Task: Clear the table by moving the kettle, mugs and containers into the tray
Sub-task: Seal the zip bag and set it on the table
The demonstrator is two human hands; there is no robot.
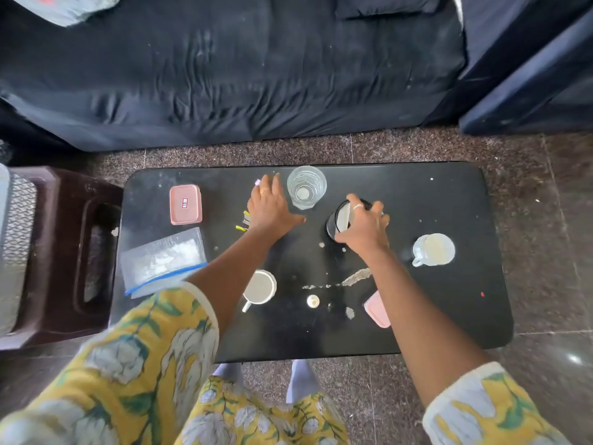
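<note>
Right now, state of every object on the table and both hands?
Black kettle: tilted, gripped by right hand.
Left hand: open, flat on table.
Glass: upright, looks empty.
Two mugs: upright.
Pink container: lidded.
Zip bag: lying flat.

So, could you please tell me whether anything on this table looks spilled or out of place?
Yes. A pale streak of spilled residue runs across the middle of the black table, with scattered crumbs around it. The black container under the right hand is tilted, not standing upright.
</note>
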